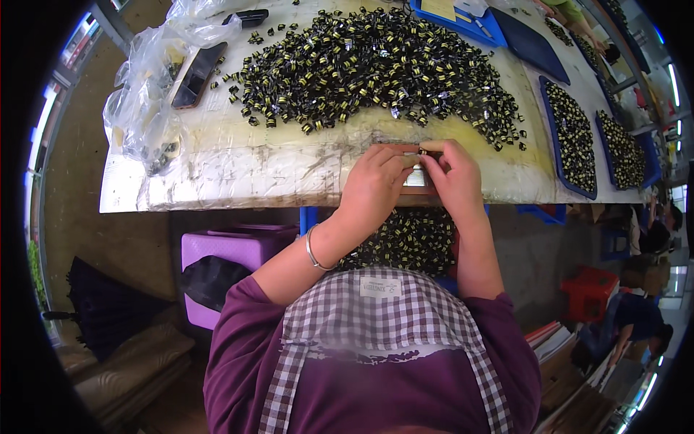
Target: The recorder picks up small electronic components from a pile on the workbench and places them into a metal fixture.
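Both hands meet at the table's near edge over a small reddish-brown block [415, 191] with a ribbed silver metal face. My left hand [370, 182] is closed, its fingers bent over the block's left and far side. My right hand [458, 178] pinches with thumb and forefinger at the block's far right corner. A small dark piece [422, 152] shows at those fingertips, too small to tell its kind. What the left fingers hold is partly hidden. Beyond the hands spreads a large heap of small black and yellow parts [369, 69].
A phone [199, 76] and clear plastic bags [148, 94] lie at left. Blue trays of similar parts [571, 137] stand at right, with a blue tray [463, 22] at the back. More parts [408, 242] fill a container below the edge. Other people sit far right.
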